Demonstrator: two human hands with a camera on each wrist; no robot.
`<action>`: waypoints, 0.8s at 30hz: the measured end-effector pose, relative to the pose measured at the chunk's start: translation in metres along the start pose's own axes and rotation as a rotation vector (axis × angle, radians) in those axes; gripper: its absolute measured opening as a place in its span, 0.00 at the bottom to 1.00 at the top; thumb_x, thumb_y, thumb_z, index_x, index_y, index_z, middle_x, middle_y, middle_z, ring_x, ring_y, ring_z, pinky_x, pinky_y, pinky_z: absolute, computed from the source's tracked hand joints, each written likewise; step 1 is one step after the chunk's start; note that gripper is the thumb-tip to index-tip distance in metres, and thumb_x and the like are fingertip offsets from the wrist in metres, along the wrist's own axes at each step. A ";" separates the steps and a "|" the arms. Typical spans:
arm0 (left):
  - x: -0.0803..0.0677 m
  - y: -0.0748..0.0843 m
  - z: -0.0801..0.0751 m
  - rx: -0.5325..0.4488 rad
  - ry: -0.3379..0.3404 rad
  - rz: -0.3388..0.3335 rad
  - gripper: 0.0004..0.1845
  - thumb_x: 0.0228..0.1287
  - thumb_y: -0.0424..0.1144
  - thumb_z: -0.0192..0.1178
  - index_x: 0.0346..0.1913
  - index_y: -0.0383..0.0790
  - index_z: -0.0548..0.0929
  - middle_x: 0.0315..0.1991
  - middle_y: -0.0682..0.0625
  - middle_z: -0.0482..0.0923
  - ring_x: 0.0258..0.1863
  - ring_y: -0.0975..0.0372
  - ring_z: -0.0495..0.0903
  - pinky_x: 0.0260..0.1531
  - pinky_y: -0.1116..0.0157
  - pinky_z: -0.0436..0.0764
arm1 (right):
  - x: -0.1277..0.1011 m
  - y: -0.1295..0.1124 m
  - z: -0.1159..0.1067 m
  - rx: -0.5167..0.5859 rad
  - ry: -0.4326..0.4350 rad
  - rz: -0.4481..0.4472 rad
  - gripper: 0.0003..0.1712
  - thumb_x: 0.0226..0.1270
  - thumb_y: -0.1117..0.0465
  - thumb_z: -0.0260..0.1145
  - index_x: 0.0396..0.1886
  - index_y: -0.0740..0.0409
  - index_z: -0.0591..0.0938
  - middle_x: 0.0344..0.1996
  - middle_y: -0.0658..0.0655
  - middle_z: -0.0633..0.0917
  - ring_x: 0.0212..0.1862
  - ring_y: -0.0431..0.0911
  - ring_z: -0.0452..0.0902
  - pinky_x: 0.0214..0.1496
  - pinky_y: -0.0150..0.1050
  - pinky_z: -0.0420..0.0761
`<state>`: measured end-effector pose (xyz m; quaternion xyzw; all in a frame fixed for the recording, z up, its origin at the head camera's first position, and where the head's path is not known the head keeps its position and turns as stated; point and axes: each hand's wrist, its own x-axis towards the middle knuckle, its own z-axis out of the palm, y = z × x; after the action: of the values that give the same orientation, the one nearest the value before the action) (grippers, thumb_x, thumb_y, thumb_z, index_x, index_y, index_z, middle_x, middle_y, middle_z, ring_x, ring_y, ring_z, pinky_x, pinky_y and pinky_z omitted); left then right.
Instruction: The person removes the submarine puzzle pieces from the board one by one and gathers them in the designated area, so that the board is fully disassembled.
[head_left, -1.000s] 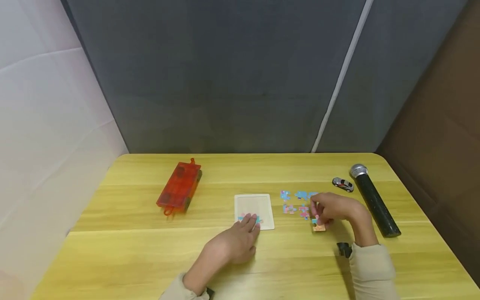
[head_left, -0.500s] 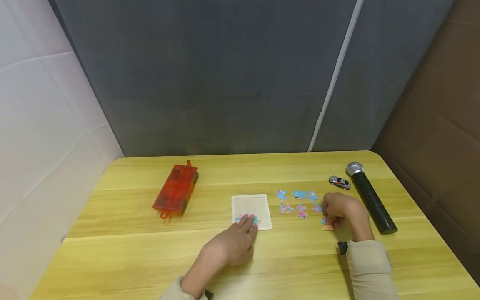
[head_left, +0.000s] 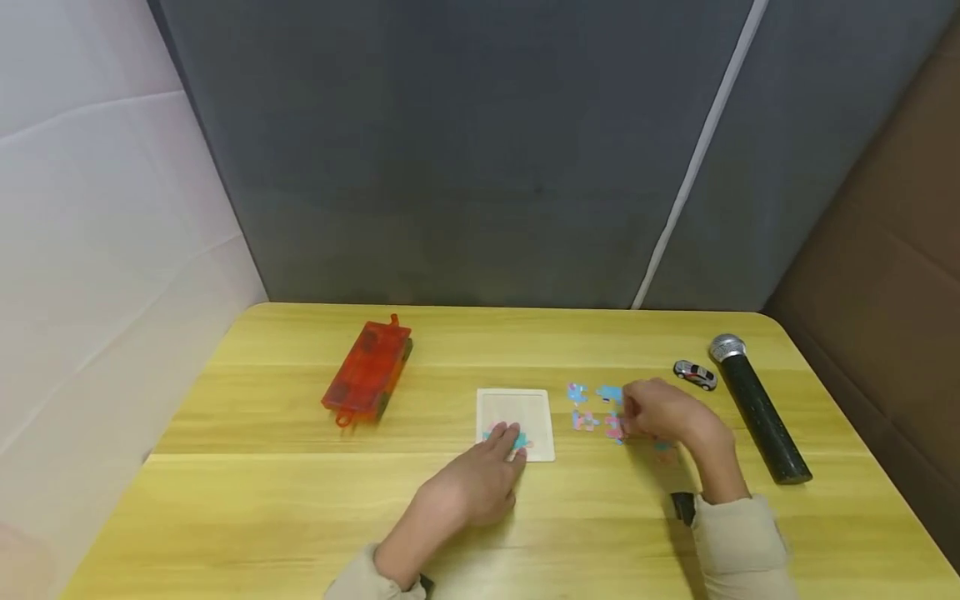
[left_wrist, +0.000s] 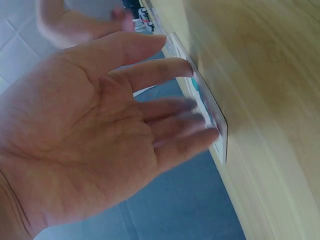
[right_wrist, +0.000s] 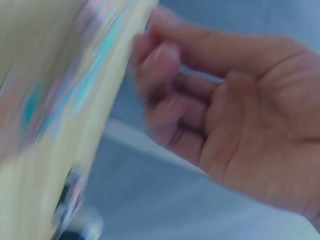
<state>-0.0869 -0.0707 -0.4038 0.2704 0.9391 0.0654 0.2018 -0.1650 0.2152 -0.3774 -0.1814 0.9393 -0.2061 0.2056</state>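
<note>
A white puzzle tray lies mid-table with a few pink and blue pieces fitted in its near edge. My left hand lies flat, its straight fingertips pressing on the tray. Loose pink and blue puzzle pieces are scattered right of the tray. My right hand hovers over their right side. Its fingers are loosely curled in the blurred right wrist view, and I see no piece between them. One piece lies on the table beside that wrist.
A red translucent case lies at the left of the yellow wooden table. A small silver toy car and a black microphone lie at the right. Grey screens close off the back.
My right hand carried a piece to the right, left it on the table, then moved back left over the loose pieces. The left hand stayed on the tray.
</note>
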 end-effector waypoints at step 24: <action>0.005 -0.011 0.001 0.020 -0.096 -0.100 0.32 0.85 0.50 0.58 0.85 0.50 0.70 0.87 0.27 0.52 0.88 0.37 0.52 0.83 0.43 0.66 | 0.040 -0.093 0.077 -0.060 0.135 -0.260 0.09 0.68 0.78 0.75 0.37 0.65 0.82 0.37 0.57 0.82 0.38 0.46 0.75 0.42 0.42 0.84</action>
<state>-0.0951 -0.0772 -0.4089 0.2282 0.9413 0.0328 0.2467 -0.1396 0.0952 -0.4109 -0.2934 0.9253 -0.2147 0.1081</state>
